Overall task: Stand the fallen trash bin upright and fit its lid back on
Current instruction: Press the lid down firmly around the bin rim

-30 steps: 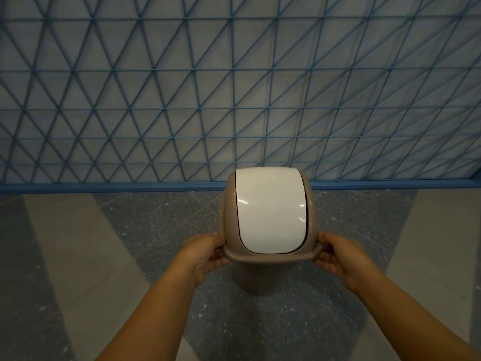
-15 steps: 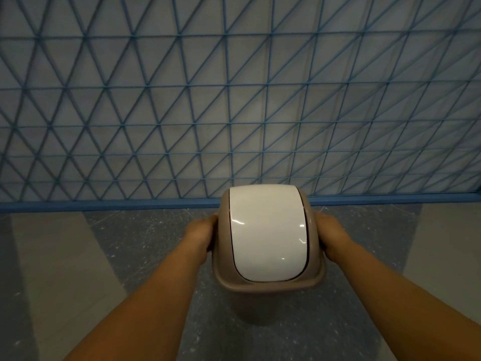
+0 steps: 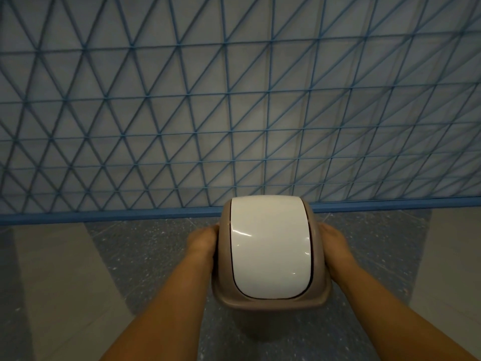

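Note:
A small taupe trash bin (image 3: 263, 324) stands upright on the floor in front of me, its body mostly hidden under its lid. The lid (image 3: 270, 246) is a taupe dome with a white swing flap and sits on top of the bin. My left hand (image 3: 201, 242) presses against the lid's left side and my right hand (image 3: 334, 246) against its right side. The fingers of both hands are hidden behind the lid's sides.
A wall with a blue triangular lattice (image 3: 234, 113) and a blue baseboard (image 3: 104, 217) rises just behind the bin. The floor has dark speckled tile (image 3: 145, 256) under the bin and pale tiles (image 3: 52, 282) to either side.
My hands slid from the lid's front corners up along its sides toward the back. The view has come closer over the bin, so the lid looks larger.

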The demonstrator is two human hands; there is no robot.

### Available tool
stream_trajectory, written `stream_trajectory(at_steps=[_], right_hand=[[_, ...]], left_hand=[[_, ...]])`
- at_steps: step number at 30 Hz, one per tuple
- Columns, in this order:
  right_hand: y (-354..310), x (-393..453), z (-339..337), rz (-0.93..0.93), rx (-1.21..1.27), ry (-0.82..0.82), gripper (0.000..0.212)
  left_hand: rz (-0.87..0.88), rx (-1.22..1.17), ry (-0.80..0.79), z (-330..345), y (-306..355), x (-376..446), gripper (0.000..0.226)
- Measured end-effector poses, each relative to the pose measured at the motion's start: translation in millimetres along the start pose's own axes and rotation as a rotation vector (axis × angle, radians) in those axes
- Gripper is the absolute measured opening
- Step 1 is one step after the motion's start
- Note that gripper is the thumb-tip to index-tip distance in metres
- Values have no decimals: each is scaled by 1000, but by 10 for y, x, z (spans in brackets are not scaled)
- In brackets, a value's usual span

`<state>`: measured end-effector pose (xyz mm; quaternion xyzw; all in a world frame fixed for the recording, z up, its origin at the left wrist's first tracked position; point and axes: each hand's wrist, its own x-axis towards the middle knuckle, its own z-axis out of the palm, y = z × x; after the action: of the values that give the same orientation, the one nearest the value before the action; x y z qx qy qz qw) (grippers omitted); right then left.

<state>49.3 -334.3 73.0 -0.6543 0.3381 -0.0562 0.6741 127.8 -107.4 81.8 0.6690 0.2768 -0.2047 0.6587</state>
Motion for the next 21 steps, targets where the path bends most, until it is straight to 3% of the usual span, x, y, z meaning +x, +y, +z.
stream_trajectory(at_steps=[4, 8, 11, 15, 21], right_hand=[[-48, -85, -50, 20, -42, -8, 22], [-40, -160, -122, 61, -131, -49, 31], [15, -343, -235, 14, -175, -72, 24], [184, -725, -466, 23, -130, -152, 18], [451, -1035, -511, 39, 1, -136, 28]], left_hand=[[54, 28, 19, -22, -68, -125, 41], [131, 103, -13, -135, -226, -333, 27], [184, 108, -31, -271, -414, -498, 26], [155, 67, -121, -436, -690, -727, 26], [126, -9, -201, -523, -851, -884, 26]])
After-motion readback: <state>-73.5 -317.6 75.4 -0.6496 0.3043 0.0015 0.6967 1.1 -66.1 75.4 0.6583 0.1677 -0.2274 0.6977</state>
